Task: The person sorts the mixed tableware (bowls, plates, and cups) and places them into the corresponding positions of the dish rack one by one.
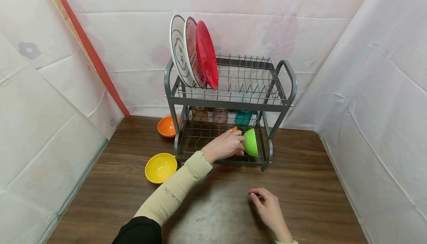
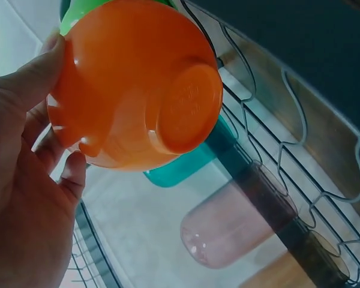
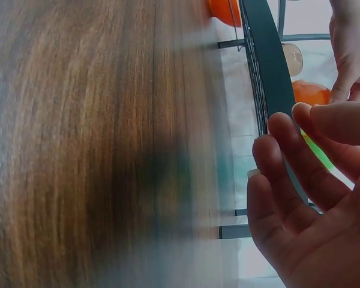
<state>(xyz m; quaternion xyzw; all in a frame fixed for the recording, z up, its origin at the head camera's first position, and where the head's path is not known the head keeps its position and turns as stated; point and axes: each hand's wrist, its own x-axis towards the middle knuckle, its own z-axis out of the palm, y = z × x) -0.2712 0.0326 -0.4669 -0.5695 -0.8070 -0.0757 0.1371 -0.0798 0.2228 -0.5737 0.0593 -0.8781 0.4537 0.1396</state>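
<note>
My left hand [image 1: 227, 145] reaches into the lower tier of a grey dish rack [image 1: 230, 105]. Thumb and fingers pinch the rim of an orange bowl [image 2: 138, 84], which is tipped on its side with its foot facing the left wrist camera. Just right of it a green bowl [image 1: 251, 142] stands on edge in the same tier; in the head view the hand hides much of the orange bowl. My right hand [image 1: 268, 207] hovers near the table in front of the rack, fingers loosely bent, holding nothing.
Three plates, including a red plate [image 1: 207, 55], stand upright at the upper tier's left. Amber, pink [image 1: 220, 115] and teal [image 1: 243, 117] glasses sit at the lower tier's back. Another orange bowl [image 1: 166, 127] and a yellow bowl [image 1: 161, 168] rest on the table, left of the rack.
</note>
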